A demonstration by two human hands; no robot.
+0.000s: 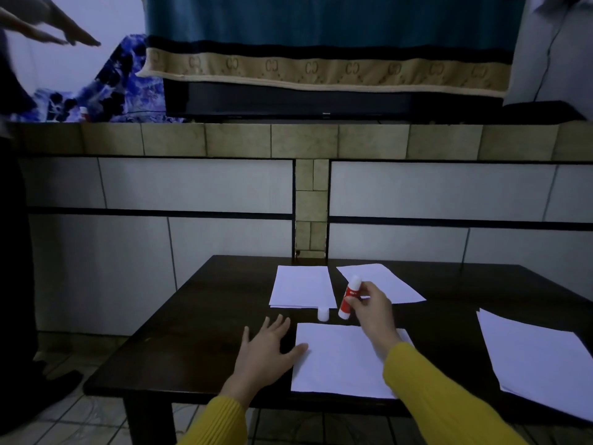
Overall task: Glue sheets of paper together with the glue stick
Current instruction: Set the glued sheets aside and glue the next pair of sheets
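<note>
My right hand [372,308] grips a red and white glue stick [349,296], tilted and uncapped, just beyond the far edge of a white sheet [340,361] lying near the table's front. The stick's white cap [323,314] stands on the dark wooden table [205,316] beside it. My left hand [268,348] lies flat on the table with fingers spread, its thumb touching the sheet's left edge. Two more white sheets lie further back: one on the left [300,286], one on the right [388,284].
A stack of white paper [539,361] lies at the table's right edge. Behind the table rises a tiled wall with a ledge holding a dark box under a blue cloth [321,36]. Another person's hands [57,30] reach in at top left.
</note>
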